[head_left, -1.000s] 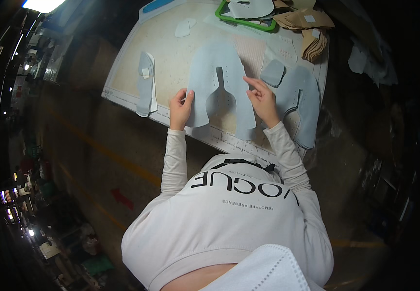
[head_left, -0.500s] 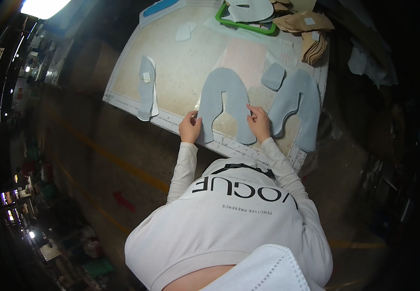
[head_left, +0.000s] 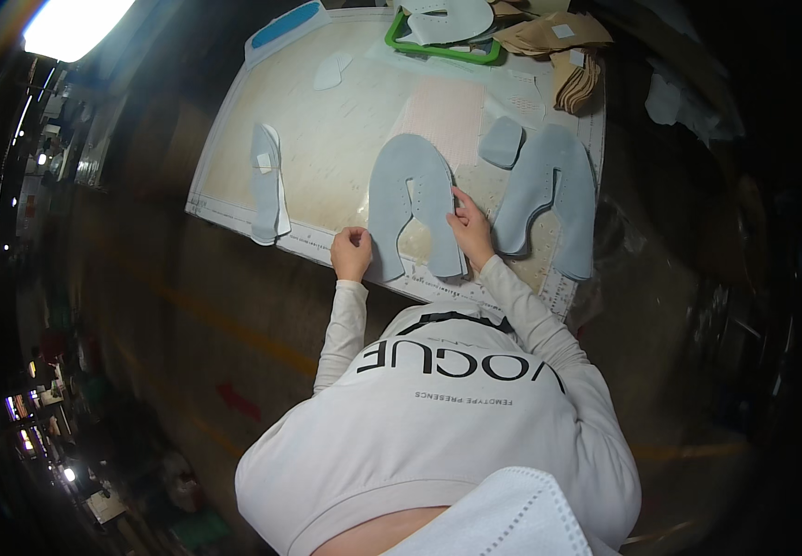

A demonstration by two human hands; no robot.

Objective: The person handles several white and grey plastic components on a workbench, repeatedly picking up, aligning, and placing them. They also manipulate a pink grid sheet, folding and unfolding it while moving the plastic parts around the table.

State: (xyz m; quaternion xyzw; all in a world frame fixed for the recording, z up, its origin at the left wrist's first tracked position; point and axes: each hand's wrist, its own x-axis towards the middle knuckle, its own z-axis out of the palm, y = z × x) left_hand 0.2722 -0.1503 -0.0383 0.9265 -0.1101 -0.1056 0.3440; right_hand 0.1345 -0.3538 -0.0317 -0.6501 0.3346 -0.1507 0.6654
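A grey-blue, horseshoe-shaped shoe upper piece [head_left: 387,185] lies near the table's front edge, its rounded end pointing away from me. Rows of small holes flank its middle slot. My right hand [head_left: 471,232] has thumb and fingertips on its right edge; a paler layer shows beneath that side. Just off the left edge is my left hand [head_left: 352,255], its fingers curled together; whether anything is between them is hidden. A similar grey-blue upper piece [head_left: 575,199] lies to the right, with a small rounded grey-blue tongue-like piece [head_left: 501,143] beside its top.
Narrow grey-blue and white pieces [head_left: 265,185] lie at the left with a small white label. At the back are a green-rimmed tray [head_left: 489,57] bearing pale pieces, brown stacked pieces [head_left: 575,83], and a white-and-blue object [head_left: 285,26]. A pink striped sheet [head_left: 442,111] lies mid-table.
My left hand has come away from the upper piece's left edge, its fingers now more curled. My right hand stays at the right edge. The whole view has shifted slightly.
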